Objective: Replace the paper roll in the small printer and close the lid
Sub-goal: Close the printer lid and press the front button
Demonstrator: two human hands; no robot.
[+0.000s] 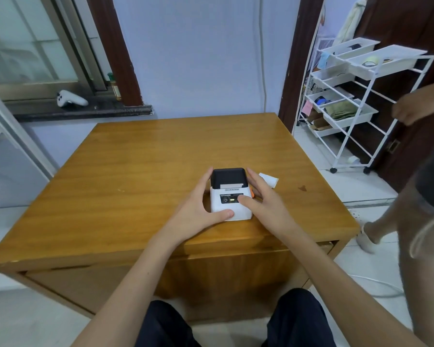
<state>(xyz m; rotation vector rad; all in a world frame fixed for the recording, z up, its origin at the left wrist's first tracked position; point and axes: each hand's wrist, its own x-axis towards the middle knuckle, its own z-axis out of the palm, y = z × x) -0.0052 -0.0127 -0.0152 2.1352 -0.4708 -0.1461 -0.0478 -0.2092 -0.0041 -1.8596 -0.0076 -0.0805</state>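
I see the table (145,156) is of wood with a warm brown grain, and its top is smooth and a little glossy, because it reflects soft light near the far edge. The small printer (230,194) looks like plastic: its body is white and smooth, and its lid (228,177) is black and rather matt. Just beside it, the paper roll (269,181) is white and matt. On the right, the rack (361,106) has thin white frames that look like painted metal, and its trays look like white plastic. One tray holds folded green cloth (340,110) with a rough texture.
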